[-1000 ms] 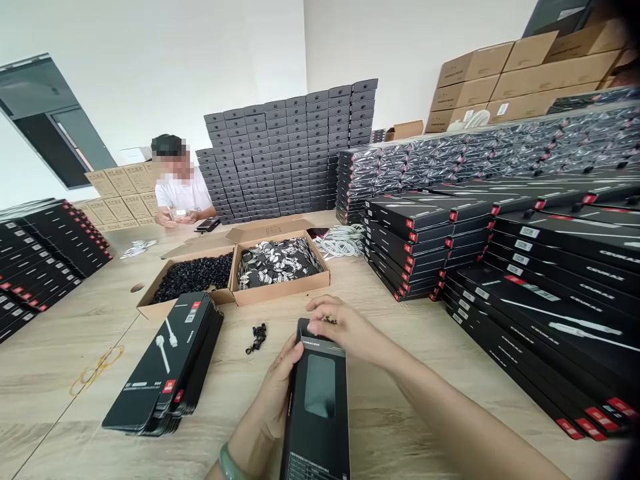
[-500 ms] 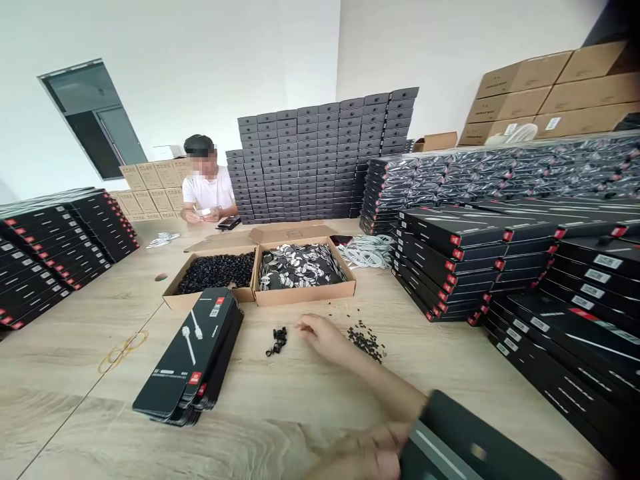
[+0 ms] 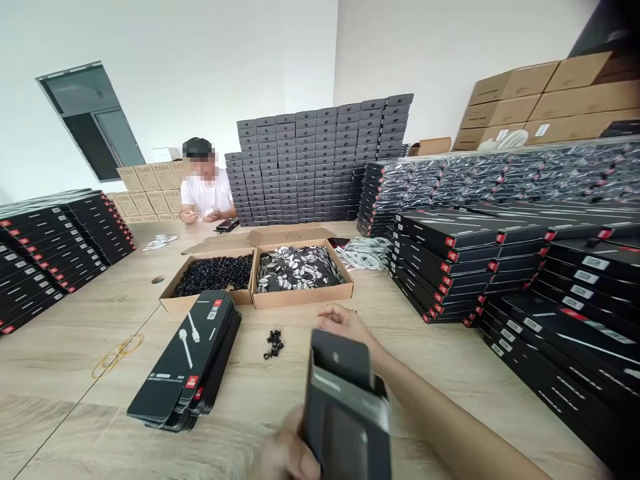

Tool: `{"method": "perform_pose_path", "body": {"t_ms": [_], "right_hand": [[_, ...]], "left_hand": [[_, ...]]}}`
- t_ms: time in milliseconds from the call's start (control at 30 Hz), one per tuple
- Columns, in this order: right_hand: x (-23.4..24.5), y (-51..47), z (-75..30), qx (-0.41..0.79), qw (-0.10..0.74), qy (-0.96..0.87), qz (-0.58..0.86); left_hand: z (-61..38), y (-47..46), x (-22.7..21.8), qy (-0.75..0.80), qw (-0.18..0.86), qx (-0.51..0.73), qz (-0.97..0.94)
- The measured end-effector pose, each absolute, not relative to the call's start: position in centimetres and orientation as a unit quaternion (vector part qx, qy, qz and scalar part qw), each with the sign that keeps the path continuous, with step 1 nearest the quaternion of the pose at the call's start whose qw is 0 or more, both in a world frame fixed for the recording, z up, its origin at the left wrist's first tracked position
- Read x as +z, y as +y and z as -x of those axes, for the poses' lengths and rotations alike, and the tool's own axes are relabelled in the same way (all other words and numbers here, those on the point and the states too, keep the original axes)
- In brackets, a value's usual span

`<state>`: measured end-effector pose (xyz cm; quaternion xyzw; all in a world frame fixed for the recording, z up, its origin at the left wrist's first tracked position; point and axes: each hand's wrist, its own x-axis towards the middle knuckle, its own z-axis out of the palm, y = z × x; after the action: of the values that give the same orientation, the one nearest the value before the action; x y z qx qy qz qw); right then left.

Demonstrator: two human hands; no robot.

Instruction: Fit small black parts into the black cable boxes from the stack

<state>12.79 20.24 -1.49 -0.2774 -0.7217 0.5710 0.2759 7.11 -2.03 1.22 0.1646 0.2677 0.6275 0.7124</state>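
My left hand (image 3: 293, 450) grips a narrow black cable box (image 3: 345, 427) with its end flap (image 3: 343, 353) raised. The box is tilted, and its near part is blurred. Just behind it, my right hand (image 3: 343, 321) hovers low over the table, fingers loosely stretched to the left; no object shows in them. The box hides part of that wrist. To the left lies a small heap of black clips (image 3: 273, 345). Further left, a stack of flat black printed cards (image 3: 185, 360) shows a white cable picture.
Two open cartons hold black clips (image 3: 213, 275) and black-and-white pieces (image 3: 300, 268). White cables (image 3: 367, 253) lie beside them. Stacked black boxes stand at left (image 3: 65, 247) and right (image 3: 440, 267). A yellow rubber band (image 3: 117, 355) is at left. A person (image 3: 206, 183) sits across the table.
My left hand has brought the black box leftward and upright into the middle foreground. My right hand has shifted slightly right, away from the clips. The box and right arm now cover the scattered small black pieces.
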Motion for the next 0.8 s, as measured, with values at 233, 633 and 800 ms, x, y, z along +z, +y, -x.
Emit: {"method": "perform_pose_path", "body": {"t_ms": [233,633,800], "right_hand": [[3.6,21.5,-17.9,0.651,0.317,-0.621,0.299],[7.8,17.0,-18.5,0.570,0.361,-0.704,0.223],[7.9,15.4,-18.5,0.557,0.369,-0.722,0.177]], "left_hand": [[-4.6,3.1,2.9,0.403,0.617,0.649,-0.190],[-6.4,3.0,4.0,0.470,0.486,0.686,-0.269],[-6.7,2.7,4.3,0.501,0.476,0.658,-0.299]]}}
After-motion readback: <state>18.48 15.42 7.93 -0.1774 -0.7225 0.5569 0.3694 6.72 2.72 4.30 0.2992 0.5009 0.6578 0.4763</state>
